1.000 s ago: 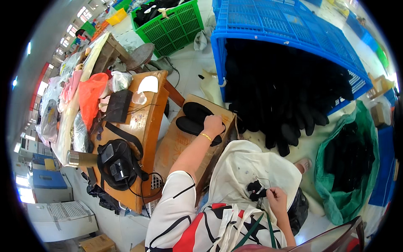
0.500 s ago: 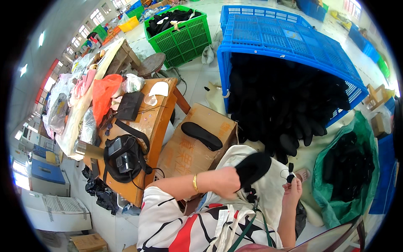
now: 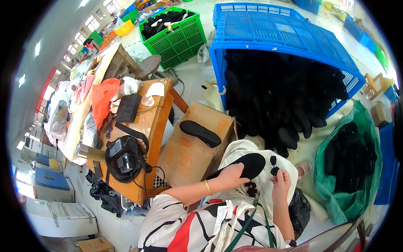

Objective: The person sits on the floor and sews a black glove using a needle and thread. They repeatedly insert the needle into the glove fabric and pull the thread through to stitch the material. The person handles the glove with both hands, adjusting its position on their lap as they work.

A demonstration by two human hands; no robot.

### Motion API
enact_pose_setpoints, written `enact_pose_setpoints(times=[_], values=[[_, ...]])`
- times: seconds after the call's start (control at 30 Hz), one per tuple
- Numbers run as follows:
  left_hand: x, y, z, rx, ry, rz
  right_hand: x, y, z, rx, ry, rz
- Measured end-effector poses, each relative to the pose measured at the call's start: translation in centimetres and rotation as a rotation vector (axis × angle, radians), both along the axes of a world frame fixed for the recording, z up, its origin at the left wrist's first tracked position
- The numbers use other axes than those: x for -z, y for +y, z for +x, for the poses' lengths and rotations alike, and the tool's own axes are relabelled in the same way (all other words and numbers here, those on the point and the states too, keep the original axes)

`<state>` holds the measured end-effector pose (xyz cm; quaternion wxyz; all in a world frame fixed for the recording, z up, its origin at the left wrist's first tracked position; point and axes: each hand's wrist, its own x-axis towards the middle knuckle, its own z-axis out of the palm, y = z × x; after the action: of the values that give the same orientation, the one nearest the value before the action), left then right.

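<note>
My left hand (image 3: 230,176) is closed around a black insole (image 3: 253,164), its thumb on the upper face, held low above my lap. My right hand (image 3: 280,184) is closed, fingertips pinching a small black object (image 3: 274,170) just right of the insole; its exact kind is too small to make out. A white cloth (image 3: 279,158) covers my lap beneath both hands. Another black insole (image 3: 200,133) lies flat on a cardboard box (image 3: 182,161) ahead and to the left. Small black pieces (image 3: 251,188) rest on my lap near the left hand.
A blue crate (image 3: 268,31) on its side spills black insoles (image 3: 289,105) toward me. At the right stands a green sack (image 3: 327,201) with more black pieces. A wooden table (image 3: 157,113) on the left bears a black bag (image 3: 126,157). Farther off is a green crate (image 3: 176,46).
The insole in my left hand has tipped from raised to flatter and moved slightly left and down, with the hand shifting along it. My right hand has moved a little left.
</note>
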<state>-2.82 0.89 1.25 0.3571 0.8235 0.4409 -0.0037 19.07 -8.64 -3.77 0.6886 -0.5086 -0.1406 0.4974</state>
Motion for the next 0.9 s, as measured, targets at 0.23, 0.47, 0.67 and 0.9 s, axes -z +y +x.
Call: enact_pose_setpoints(times=[0.23,0.47,0.67,0.9], values=[[6.1,-3.0,1.6,-0.611,-1.048,-1.113,-0.6,0.2,-1.0,0.057,-0.1,-0.161],[2.8,-4.9,2.1,-0.761,-1.064,-0.997,-1.2,-1.3,-4.9,-0.392,-0.522,-0.044],[4.2,-4.5,1.7,-1.106,-0.996,-1.039,-2.3,-1.4,-4.6,-0.491,-0.759,-0.062],[3.6,-2.4,3.3,-1.212,-1.006,-1.155,-2.3,-0.1,-2.2,-0.434,-0.381,-0.161]])
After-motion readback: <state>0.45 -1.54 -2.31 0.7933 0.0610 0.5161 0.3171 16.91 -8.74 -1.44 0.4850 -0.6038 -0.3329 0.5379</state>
